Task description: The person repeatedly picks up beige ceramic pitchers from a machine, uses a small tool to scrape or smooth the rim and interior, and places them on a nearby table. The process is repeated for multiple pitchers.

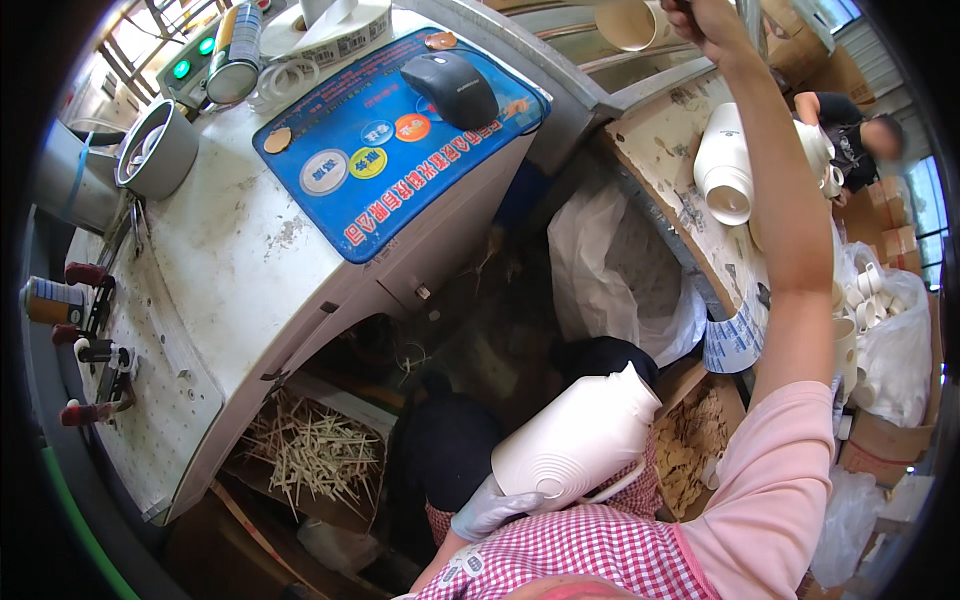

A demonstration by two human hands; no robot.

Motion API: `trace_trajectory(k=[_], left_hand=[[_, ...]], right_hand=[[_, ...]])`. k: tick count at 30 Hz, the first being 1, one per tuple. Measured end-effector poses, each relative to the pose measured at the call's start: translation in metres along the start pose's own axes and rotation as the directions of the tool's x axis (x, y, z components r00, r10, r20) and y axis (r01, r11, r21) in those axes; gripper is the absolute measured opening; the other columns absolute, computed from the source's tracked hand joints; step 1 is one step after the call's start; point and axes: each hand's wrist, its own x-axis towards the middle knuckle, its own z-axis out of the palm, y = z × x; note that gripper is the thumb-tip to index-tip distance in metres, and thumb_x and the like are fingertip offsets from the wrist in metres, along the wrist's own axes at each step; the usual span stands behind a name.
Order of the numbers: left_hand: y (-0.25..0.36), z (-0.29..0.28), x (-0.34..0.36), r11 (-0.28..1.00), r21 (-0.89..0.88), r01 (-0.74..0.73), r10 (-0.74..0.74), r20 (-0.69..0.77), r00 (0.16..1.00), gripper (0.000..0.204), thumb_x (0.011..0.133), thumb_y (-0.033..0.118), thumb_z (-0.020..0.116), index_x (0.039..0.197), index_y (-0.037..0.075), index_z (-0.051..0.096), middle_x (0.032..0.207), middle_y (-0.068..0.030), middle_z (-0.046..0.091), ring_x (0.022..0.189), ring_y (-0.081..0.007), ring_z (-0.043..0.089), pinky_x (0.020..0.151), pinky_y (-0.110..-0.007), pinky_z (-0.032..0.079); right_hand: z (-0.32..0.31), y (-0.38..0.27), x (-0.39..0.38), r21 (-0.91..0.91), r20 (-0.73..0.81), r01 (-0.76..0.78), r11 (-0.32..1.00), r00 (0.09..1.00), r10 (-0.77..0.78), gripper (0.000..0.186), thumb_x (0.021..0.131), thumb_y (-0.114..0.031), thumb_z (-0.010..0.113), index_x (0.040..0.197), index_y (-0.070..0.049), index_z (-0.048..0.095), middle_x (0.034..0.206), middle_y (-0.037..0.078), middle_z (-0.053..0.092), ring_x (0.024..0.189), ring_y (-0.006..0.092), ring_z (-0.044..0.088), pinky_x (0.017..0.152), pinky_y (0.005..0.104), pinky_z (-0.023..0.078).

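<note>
A white plastic jug shell (575,435), with ribbed rings on its side, a pouring lip and a curved handle, lies tilted across my lap. My left hand (492,508), in a pale glove, is closed on its lower end. My right arm stretches far forward over the side bench. At the top edge my right hand (703,28) is bare, its fingers curled. What they hold, if anything, I cannot make out. Close by it is a round, pale tan opening (627,22). Another white jug shell (725,165) lies on the worn side bench (660,150), next to my forearm.
A white machine table (240,250) at left bears a blue mat (400,140), a black mouse (450,90), a tape roll (335,30) and a spray can (236,55). Below are a box of thin sticks (315,450) and a plastic bag (615,270). A person (860,140) is at far right.
</note>
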Motion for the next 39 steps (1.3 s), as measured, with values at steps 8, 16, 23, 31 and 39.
trace_trajectory(k=[8,16,23,31,39], left_hand=[[-0.003,0.000,0.002,0.999,0.004,-0.050,0.050,-0.020,0.999,0.072,0.089,0.009,0.081,0.151,-0.004,0.046,0.141,-0.0133,0.062,0.129,-0.0220,0.060,0.113,-0.036,0.045],[0.015,-0.007,0.008,0.999,0.048,-0.003,0.003,-0.008,1.000,0.065,0.092,0.007,0.078,0.149,-0.004,0.049,0.138,-0.0126,0.064,0.127,-0.0200,0.061,0.111,-0.035,0.046],[0.036,-0.011,0.022,0.990,0.088,0.114,-0.108,-0.069,0.992,0.063,0.092,0.007,0.077,0.148,-0.004,0.050,0.138,-0.0124,0.064,0.127,-0.0195,0.061,0.110,-0.035,0.047],[0.061,-0.011,0.055,0.990,0.062,0.130,-0.119,-0.153,0.981,0.067,0.091,0.011,0.079,0.148,-0.004,0.048,0.139,-0.0131,0.062,0.128,-0.0209,0.061,0.110,-0.037,0.047],[0.071,-0.002,0.065,0.991,0.055,0.124,-0.111,-0.200,0.973,0.070,0.090,0.013,0.081,0.149,-0.004,0.048,0.140,-0.0137,0.062,0.128,-0.0221,0.060,0.110,-0.037,0.047]], right_hand=[[0.121,0.007,0.071,0.553,0.265,-0.239,0.798,0.959,0.103,0.010,0.103,-0.009,0.052,0.096,-0.005,0.059,0.071,0.004,0.057,0.052,0.0100,0.051,0.041,0.0240,0.039],[0.145,0.008,0.100,0.196,-0.083,-0.020,0.980,0.996,0.036,0.017,0.102,-0.011,0.051,0.101,0.000,0.064,0.072,0.011,0.064,0.053,0.0174,0.060,0.044,0.0310,0.047],[0.120,0.045,0.171,-0.395,-0.363,0.014,0.919,0.916,-0.171,0.026,0.102,-0.014,0.050,0.105,0.005,0.068,0.074,0.018,0.070,0.055,0.0241,0.069,0.047,0.0373,0.054],[0.094,0.123,0.266,-0.566,-0.488,-0.075,0.821,0.833,-0.260,0.074,0.110,-0.046,0.019,0.116,0.009,0.068,0.089,0.025,0.075,0.064,0.0348,0.073,0.064,0.0445,0.061],[0.098,0.156,0.340,-0.962,-0.104,0.047,0.268,0.846,-0.522,0.048,0.107,-0.029,0.038,0.120,0.004,0.070,0.101,0.026,0.074,0.092,0.0360,0.074,0.078,0.0480,0.060]])
